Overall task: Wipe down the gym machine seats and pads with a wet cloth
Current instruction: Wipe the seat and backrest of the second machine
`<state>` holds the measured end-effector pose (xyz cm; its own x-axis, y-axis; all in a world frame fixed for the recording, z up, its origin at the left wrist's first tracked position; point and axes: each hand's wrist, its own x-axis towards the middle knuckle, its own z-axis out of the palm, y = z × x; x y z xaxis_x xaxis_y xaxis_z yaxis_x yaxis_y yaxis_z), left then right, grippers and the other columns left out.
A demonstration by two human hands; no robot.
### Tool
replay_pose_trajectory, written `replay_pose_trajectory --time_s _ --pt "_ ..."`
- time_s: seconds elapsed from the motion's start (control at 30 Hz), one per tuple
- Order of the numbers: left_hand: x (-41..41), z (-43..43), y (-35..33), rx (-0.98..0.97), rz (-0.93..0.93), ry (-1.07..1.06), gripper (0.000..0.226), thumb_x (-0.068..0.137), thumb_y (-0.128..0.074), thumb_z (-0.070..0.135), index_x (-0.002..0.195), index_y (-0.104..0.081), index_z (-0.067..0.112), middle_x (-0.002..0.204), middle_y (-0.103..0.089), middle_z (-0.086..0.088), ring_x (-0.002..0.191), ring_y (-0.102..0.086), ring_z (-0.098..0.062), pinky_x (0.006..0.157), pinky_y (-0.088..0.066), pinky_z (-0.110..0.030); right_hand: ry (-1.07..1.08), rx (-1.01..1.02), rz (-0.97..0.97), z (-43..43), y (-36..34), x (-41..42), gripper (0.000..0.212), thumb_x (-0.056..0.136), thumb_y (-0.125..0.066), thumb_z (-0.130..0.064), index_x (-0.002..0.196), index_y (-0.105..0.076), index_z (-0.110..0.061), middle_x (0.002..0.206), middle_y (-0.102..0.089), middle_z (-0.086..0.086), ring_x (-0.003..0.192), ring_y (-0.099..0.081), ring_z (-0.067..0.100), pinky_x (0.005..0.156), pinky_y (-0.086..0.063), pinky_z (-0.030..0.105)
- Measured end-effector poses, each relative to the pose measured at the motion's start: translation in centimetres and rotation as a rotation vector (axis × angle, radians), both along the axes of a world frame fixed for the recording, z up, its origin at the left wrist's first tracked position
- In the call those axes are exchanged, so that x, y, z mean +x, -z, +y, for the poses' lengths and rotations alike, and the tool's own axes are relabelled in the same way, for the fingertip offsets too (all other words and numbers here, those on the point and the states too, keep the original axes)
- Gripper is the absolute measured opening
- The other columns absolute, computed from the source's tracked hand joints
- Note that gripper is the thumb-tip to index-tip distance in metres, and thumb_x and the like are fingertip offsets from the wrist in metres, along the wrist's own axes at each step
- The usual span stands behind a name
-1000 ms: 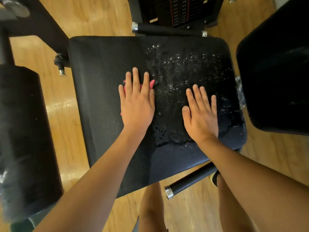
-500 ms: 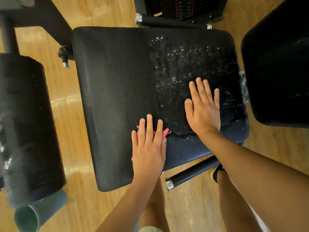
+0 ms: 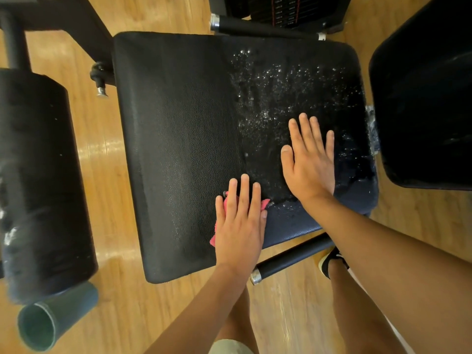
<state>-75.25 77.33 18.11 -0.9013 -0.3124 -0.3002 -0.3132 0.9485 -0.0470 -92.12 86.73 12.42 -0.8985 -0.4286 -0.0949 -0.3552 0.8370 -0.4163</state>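
Both hands flat on a black seat (image 3: 184, 139), a pink cloth (image 3: 213, 240) under the left one.

Nearest, a black bar with a metal cap (image 3: 288, 259) sticks out below the seat's front edge. Just past it the left hand (image 3: 238, 221) presses the cloth onto the seat near that edge, fingers straight and together, gripping nothing. A little farther in, the right hand (image 3: 309, 162) lies palm-down with straight fingers on the bare seat. Beyond it, water droplets (image 3: 275, 93) speckle the right half.
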Motion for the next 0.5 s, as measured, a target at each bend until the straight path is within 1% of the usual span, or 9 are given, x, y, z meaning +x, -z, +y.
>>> replay_pose_trajectory --time_s 0.27,0.5 --pt "-1.6 -0.2 0.6 -0.020 0.041 -0.073 0.058 0.110 -0.019 0.039 0.160 -0.024 0.009 0.170 -0.014 -0.010 0.157 -0.008 -0.030 0.122 -0.020 -0.053 0.002 -0.006 0.001 0.0 0.1 0.0 0.058 0.109 -0.023 -0.039 0.163 -0.026 -0.018 0.172 -0.017 0.004 0.160 -0.007 0.021 0.129 -0.007 0.054" --pt "-8.7 -3.0 1.1 -0.020 0.131 -0.187 0.057 0.111 -0.022 0.038 0.160 -0.024 0.009 0.170 -0.014 -0.010 0.157 -0.008 -0.029 0.123 -0.019 -0.053 0.009 -0.020 0.007 0.0 0.3 0.1 0.058 0.109 -0.025 -0.038 0.163 -0.028 -0.017 0.172 -0.019 0.004 0.160 -0.009 0.021 0.129 -0.007 0.055"
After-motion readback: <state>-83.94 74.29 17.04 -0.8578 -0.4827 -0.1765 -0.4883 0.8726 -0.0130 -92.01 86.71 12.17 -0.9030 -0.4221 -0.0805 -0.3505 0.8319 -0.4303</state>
